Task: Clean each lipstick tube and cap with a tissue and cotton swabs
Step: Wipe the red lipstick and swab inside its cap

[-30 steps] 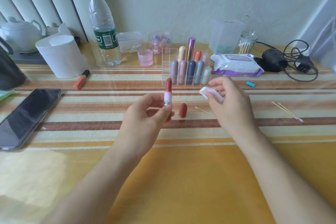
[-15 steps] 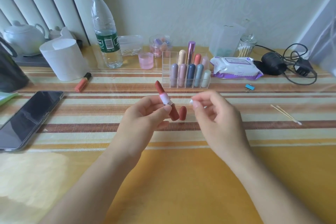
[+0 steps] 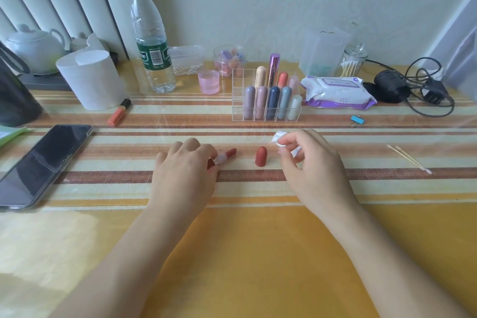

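Lowered from mid-air, the left hand (image 3: 185, 170) now rests on the striped yellow tablecloth (image 3: 258, 253), curled fingers pinching the uncapped red lipstick tube with a clear collar (image 3: 225, 157), which lies flat. Just right, apart, the rust-red rounded cap (image 3: 261, 156) stands upright. The right hand (image 3: 313, 166) pinches a crumpled white tissue (image 3: 279, 137). Two wooden cotton swabs (image 3: 410, 160) lie farther right.

Base of lipstick tube (image 3: 227, 155) hidden under left hand (image 3: 185, 170). Most of tissue (image 3: 279, 136) buried in right hand (image 3: 313, 165). Corner of phone (image 3: 44, 162) cut by left edge. Print on wipes pack (image 3: 335, 91) unreadable.
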